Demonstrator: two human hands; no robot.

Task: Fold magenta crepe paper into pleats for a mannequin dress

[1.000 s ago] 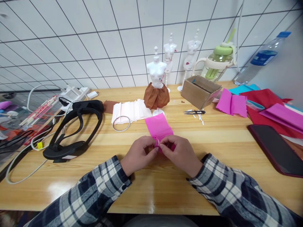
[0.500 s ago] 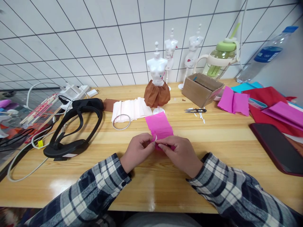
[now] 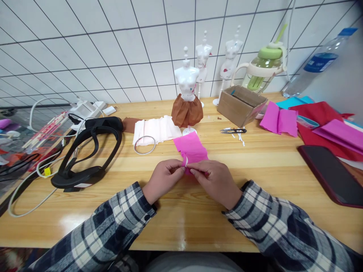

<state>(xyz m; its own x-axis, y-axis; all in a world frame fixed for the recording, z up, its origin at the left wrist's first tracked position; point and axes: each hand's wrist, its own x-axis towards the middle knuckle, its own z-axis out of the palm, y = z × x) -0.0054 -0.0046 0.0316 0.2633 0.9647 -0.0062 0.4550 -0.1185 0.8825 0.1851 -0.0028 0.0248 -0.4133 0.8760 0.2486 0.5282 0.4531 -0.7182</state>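
A piece of bright pink crepe paper (image 3: 193, 146) lies in front of me, its near edge between my hands. My left hand (image 3: 167, 176) is closed, thumb and forefinger pinching that edge on the left. My right hand (image 3: 217, 179) pinches the same edge from the right, its fingertips almost touching the left ones. A short white strip (image 3: 186, 161) curves up from the pink paper at the fingertips. Just beyond stands a small white mannequin (image 3: 186, 81) in a puffy brown skirt (image 3: 187, 111).
White pleated paper (image 3: 157, 130) and a thin ring (image 3: 145, 145) lie left; a black head strap (image 3: 93, 151) is farther left. Thread snips (image 3: 234, 131), a cardboard box (image 3: 241, 105), a phone (image 3: 331, 173) and coloured sheets (image 3: 320, 117) are to the right. Two more mannequins (image 3: 203, 56) stand behind.
The white strip at the fingertips stands slightly more upright. Both hands keep their pinch on the pink paper, and the view has shifted a little.
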